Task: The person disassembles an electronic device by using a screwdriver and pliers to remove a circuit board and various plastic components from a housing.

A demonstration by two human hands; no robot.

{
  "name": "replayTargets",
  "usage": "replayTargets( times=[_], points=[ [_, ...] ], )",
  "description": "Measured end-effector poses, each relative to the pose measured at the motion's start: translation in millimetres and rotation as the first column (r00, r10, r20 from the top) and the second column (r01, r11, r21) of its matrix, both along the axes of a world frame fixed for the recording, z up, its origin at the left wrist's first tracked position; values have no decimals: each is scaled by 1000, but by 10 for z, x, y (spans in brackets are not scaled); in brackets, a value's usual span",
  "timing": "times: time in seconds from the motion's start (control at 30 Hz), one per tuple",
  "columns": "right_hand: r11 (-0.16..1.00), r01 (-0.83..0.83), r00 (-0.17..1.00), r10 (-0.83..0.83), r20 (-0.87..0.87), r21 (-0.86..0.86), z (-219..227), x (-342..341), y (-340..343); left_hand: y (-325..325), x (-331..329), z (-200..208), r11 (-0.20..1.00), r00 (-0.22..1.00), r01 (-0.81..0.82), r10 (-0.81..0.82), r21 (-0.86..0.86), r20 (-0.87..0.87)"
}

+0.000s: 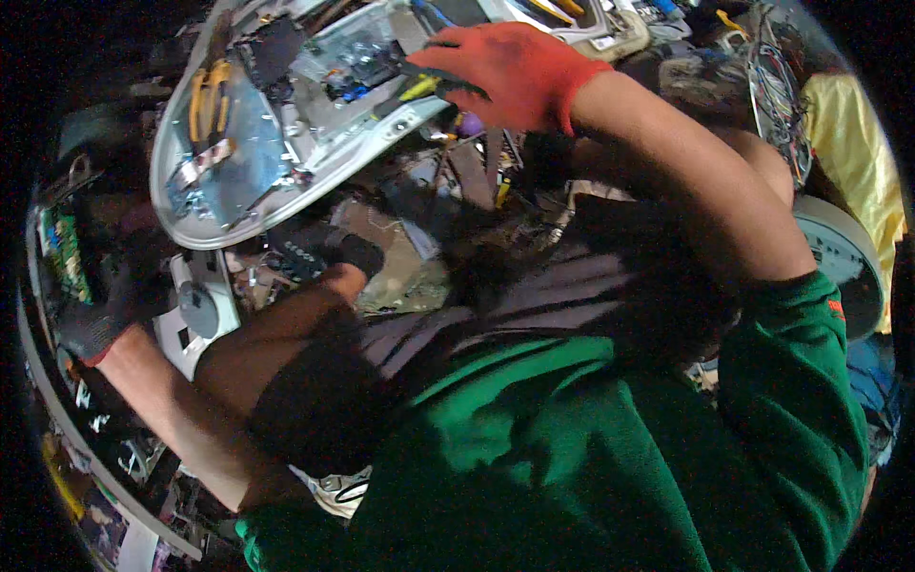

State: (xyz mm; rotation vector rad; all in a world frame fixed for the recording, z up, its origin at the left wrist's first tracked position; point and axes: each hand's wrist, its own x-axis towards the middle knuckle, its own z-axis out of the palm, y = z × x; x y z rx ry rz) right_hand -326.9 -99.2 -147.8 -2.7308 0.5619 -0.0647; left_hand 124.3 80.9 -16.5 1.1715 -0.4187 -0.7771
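Note:
My left hand (103, 310), in a dark glove with a reddish cuff, is at the far left. A green circuit board (65, 255) stands out from its fingers, which seem closed on the board's lower end; shadow hides part of them. Over the large pale tray-like housing (205, 238) at the top, my right hand (515, 76) wears a red glove with dark finger pads. Its fingers reach left and look parted. Right by them lies a yellow-green piece (417, 89), perhaps a tool's handle. Orange-handled pliers (210, 100) lie at the left of the housing.
Scrap electronics lie around my legs. A grey-white device (205, 305) with a round part is beside my left leg (276, 343). Bundled wires (777, 91), a yellow sack (848, 162) and a round pale thing (839, 257) stand at the right. A long edge (105, 481) runs along the lower left.

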Motion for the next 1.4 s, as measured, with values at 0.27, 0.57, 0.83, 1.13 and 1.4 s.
replayTargets(
  times=[0.27,0.57,0.83,1.13,1.4],
  points=[
    [999,33,988,-35,-151,-15,176,205,30,-311,-927,54,985,976,-25,-13,-173,-217],
    [844,134,987,-65,-149,520,1258,28,-115,-318,-1164,279,977,950,-44,-25,-211,-312],
    [369,-113,902,-351,250,923,1407,207,295,-289,-1175,248,977,892,-118,27,-175,-450],
    [956,-66,811,-116,574,286,1390,429,536,-274,-1171,221,982,909,-137,72,-132,-411],
    [980,22,842,-124,524,198,1414,461,524,-230,-1247,289,964,884,-69,-60,-257,-463]
  ],
)
